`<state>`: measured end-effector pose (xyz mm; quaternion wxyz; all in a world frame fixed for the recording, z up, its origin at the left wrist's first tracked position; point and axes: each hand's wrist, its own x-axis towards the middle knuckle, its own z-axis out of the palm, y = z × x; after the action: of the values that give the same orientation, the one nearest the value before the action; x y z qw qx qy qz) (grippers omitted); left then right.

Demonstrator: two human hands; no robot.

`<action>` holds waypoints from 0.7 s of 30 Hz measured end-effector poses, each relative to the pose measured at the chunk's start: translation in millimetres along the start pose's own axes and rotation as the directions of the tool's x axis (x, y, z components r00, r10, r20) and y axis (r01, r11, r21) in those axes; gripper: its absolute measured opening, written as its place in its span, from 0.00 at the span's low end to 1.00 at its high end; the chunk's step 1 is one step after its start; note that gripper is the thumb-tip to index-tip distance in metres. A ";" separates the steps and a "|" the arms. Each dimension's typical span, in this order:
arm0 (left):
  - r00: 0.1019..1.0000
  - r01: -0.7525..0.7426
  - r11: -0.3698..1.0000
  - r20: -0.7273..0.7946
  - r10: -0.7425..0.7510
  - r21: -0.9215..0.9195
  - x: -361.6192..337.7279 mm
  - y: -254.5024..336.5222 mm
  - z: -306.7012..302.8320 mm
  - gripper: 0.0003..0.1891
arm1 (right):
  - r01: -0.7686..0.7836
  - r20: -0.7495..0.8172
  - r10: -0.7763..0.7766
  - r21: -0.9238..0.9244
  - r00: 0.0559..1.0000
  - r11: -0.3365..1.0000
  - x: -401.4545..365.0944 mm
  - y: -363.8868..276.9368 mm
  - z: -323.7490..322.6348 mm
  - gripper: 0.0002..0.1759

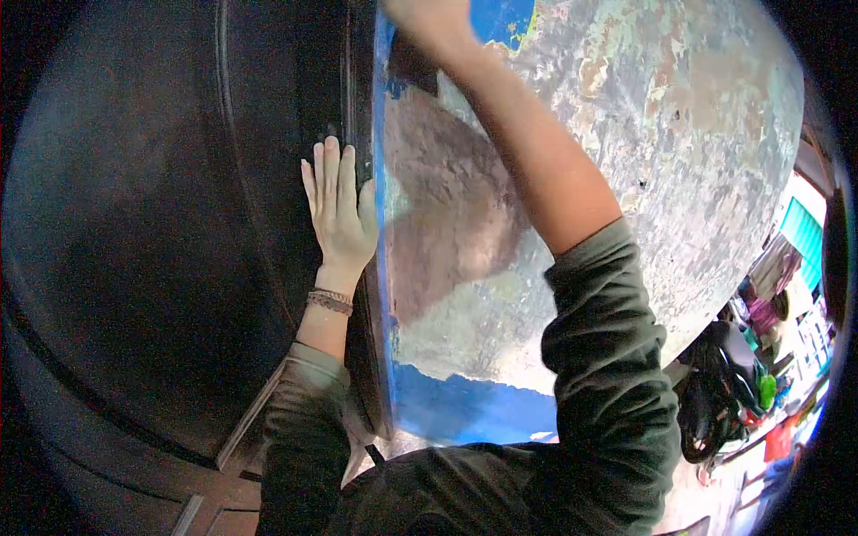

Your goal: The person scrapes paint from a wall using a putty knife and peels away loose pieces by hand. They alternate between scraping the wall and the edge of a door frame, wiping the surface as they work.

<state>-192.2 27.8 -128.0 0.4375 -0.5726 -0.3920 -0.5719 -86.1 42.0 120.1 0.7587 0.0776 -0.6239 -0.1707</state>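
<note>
My left hand lies flat on a dark upright panel, fingers stretched upward and slightly apart, with nothing in them. It rests beside a narrow blue edge that runs down between the panel and a patchy surface of worn grey, white and brown. My right hand is raised at the top of the view near that blue edge. The frame cuts it off and its fingers are hidden, so whatever it may hold cannot be seen. A bracelet circles my left wrist.
Blue paint covers the lower part of the patchy surface, with more blue at the top. At the far right, beyond the surface's curved-looking edge, stand a black motorbike and assorted colourful items. A light strip crosses the lower left.
</note>
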 end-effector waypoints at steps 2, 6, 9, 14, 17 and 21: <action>1.000 -0.002 1.000 0.000 0.002 0.003 0.5 -0.3 0.7 0.27 | 0.068 -0.031 -0.069 -0.027 0.997 0.997 0.0 -0.5 -7.0 0.14; 1.000 -0.006 1.000 -0.006 0.006 0.003 -1.2 -1.6 1.7 0.27 | -0.165 -0.175 0.169 0.041 0.970 0.985 6.8 -10.9 -33.3 0.14; 1.000 -0.017 1.000 -0.007 0.017 0.008 -1.0 -2.6 1.8 0.27 | -0.179 -0.210 0.167 -0.040 0.963 0.983 -17.1 -1.6 -25.2 0.15; 1.000 0.002 1.000 0.003 -0.002 0.001 1.8 -0.9 0.4 0.27 | -0.210 -0.479 0.364 0.344 0.799 0.915 -31.7 -8.3 -39.0 0.17; 1.000 0.001 1.000 0.012 -0.001 -0.002 0.0 -2.1 0.6 0.27 | -0.123 -0.541 0.330 0.381 0.773 0.916 -45.4 -6.1 -46.8 0.11; 1.000 -0.008 1.000 0.011 0.008 -0.002 -1.7 -2.2 0.6 0.27 | -0.181 -0.612 0.318 0.275 0.724 0.944 -58.2 -8.8 -49.7 0.11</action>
<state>-194.2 29.1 -129.6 0.4369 -0.5777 -0.3915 -0.5675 -48.6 49.9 53.3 0.9317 0.1212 -0.3407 0.0332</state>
